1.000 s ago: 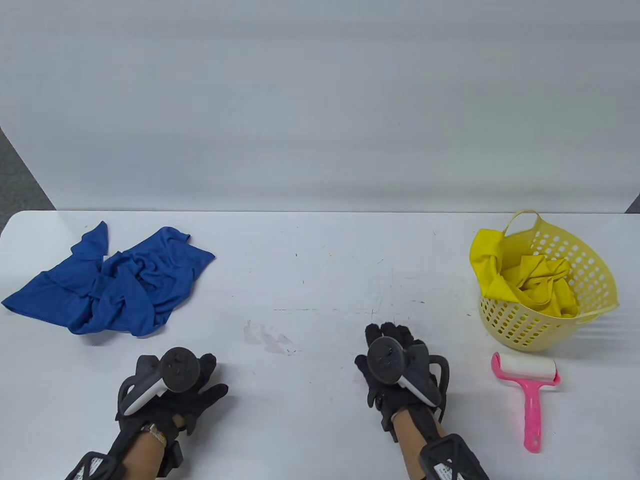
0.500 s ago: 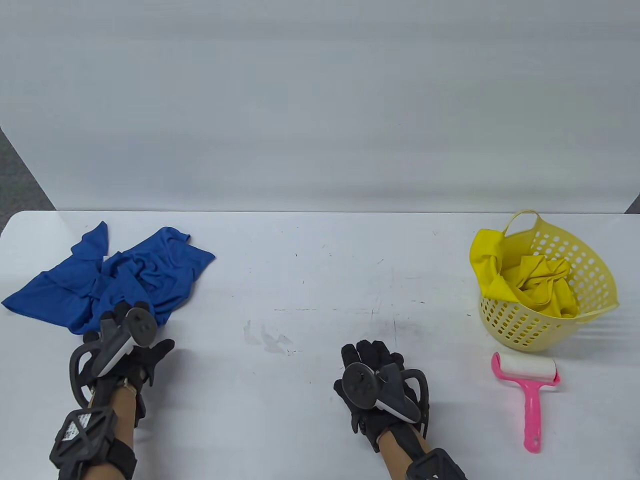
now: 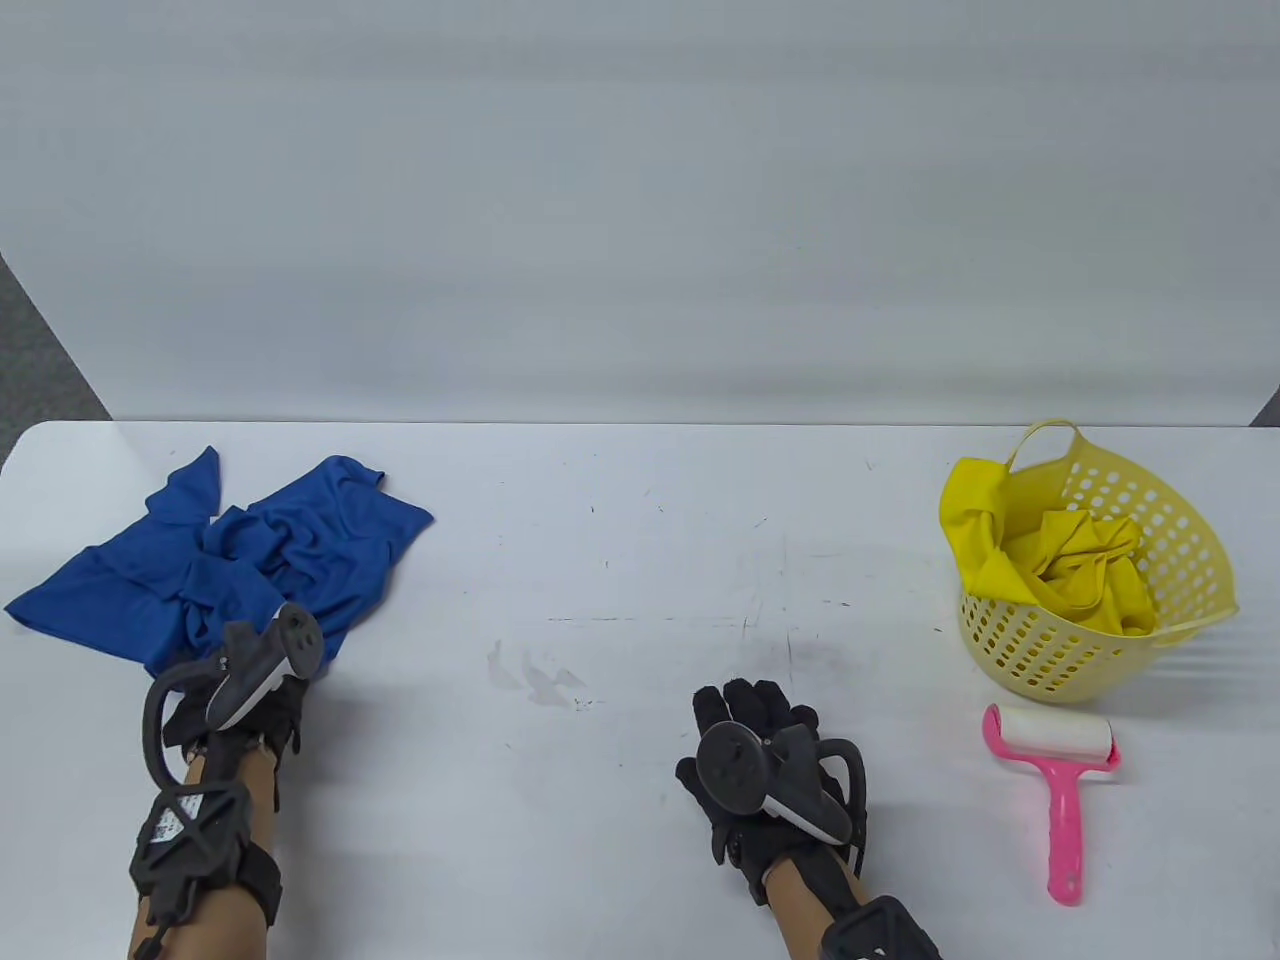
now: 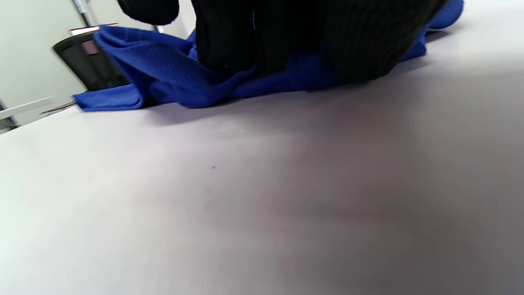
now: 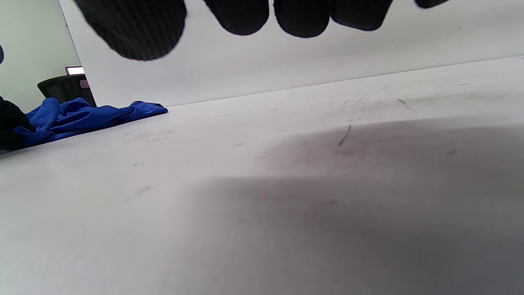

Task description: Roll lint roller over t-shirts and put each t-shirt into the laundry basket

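— Crumpled blue fabric t-shirt first: where does it lie?
— On the left part of the white table, bunched and creased. Your left hand sits at its near edge; in the left wrist view your gloved fingers curl down into the blue cloth and bunch a fold of it.
— And your other hand?
— Your right hand hovers low over the bare middle of the table, fingers relaxed and slightly spread, holding nothing.
— What is to your right?
— The pink-handled lint roller with its white roll lies flat near the front right, untouched. Just behind it stands the pale yellow perforated plastic laundry basket, with a crumpled yellow t-shirt inside, one part draped over the basket's left rim.
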`<action>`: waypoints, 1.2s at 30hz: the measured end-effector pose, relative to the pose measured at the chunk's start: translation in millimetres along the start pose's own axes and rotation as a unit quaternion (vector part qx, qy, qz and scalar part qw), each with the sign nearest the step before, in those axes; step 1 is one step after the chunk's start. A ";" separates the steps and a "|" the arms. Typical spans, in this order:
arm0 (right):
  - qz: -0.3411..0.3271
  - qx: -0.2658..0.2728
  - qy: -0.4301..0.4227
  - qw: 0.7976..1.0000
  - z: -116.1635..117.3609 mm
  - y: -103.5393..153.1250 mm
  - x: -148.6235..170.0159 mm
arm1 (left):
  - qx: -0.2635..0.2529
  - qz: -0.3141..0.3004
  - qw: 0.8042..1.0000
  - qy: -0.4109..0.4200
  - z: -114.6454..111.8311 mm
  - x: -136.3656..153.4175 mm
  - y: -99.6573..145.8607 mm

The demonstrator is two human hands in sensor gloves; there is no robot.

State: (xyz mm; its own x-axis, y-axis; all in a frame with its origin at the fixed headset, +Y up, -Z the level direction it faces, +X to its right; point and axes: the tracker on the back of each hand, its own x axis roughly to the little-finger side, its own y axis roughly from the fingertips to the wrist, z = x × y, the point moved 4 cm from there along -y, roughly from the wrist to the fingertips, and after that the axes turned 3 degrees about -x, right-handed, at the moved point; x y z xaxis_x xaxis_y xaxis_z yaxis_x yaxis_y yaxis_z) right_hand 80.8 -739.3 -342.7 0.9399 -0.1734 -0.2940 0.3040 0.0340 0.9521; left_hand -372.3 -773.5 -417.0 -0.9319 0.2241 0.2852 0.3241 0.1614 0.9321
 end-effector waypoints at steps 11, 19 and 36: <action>-0.013 0.000 -0.023 1.000 -3.8 -0.2 -8.7 | -0.041 -0.249 0.955 0.156 42.1 -74.5 90.1; -0.060 0.001 -0.123 0.991 -27.3 -1.9 -53.4 | -0.040 -0.347 0.868 0.353 93.1 -97.3 142.9; -0.098 0.099 -0.402 0.905 -31.1 13.6 -44.3 | 0.008 -0.369 0.829 0.419 56.7 -95.6 139.5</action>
State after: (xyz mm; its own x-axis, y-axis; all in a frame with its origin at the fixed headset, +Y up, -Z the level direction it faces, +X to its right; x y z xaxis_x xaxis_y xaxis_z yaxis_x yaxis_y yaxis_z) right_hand 48.1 -700.6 -319.4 0.4299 -0.8196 -0.3786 0.3441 -0.2389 0.9080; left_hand -228.8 -717.9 -326.9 -0.6607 -0.6880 -0.3002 -0.3893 -0.0279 0.9207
